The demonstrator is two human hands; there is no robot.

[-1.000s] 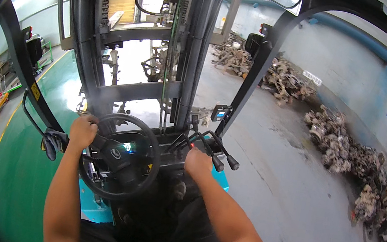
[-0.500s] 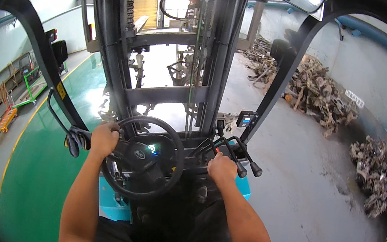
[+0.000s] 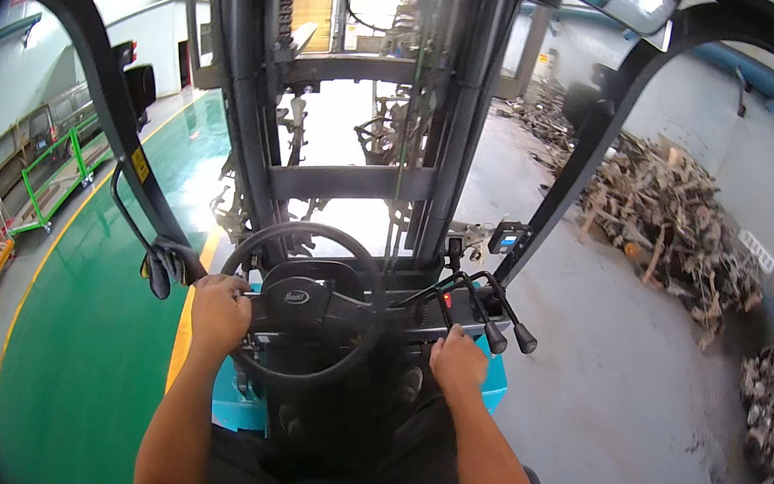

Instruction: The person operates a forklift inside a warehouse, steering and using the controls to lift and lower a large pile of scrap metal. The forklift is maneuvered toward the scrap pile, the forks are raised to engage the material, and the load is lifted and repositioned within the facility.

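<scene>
I sit at the controls of a forklift. My left hand [image 3: 220, 315] is closed on the left side of the black steering wheel [image 3: 369, 341], around its rim or a knob there; which one is hidden under the fingers. My right hand [image 3: 460, 363] is closed around the end of a control lever [image 3: 444, 314], whose tip the fingers cover. Just right of it stand two more levers with black knobs [image 3: 495, 340], untouched. Ahead rises the dark mast [image 3: 351, 183] with its chains and crossbars. Metal parts [image 3: 382, 130] show through it.
Piles of rusty metal parts [image 3: 679, 222] lie along the right wall, with another heap [image 3: 772, 430] nearer. Gloves [image 3: 163, 265] hang on the left grab bar. Green floor with a yellow line [image 3: 52, 250] runs at left, beside green and orange frames [image 3: 58, 180]. A small display [image 3: 509, 238] sits on the right pillar.
My left hand has come down with the wheel, which has turned counterclockwise. The right hand stays at the lever. The scrap piles have shifted right in view, and a yellow floor stripe shows beside the wheel.
</scene>
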